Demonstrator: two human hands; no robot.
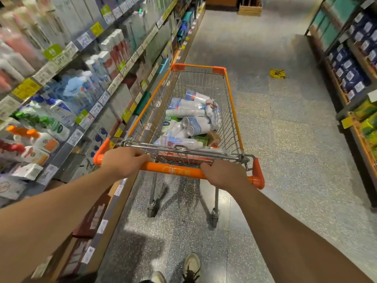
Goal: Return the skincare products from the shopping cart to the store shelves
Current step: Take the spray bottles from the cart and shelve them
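Note:
A wire shopping cart (232,111) with orange trim stands in the aisle in front of me. Its basket holds several white and blue skincare bottles and tubes (191,121) lying in a heap, plus a small brown box (213,137). My left hand (122,162) grips the left part of the orange cart handle (173,169). My right hand (223,173) grips the right part of that handle. The store shelves (67,94) run along my left, packed with bottles, pump dispensers and boxed products behind price labels.
A second shelving unit (350,78) with dark blue and yellow-green packs lines the right side. Speckled floor stretches ahead, with a yellow floor sticker (277,73). A cardboard box (250,9) sits at the aisle's far end. My shoes (190,266) show at the bottom.

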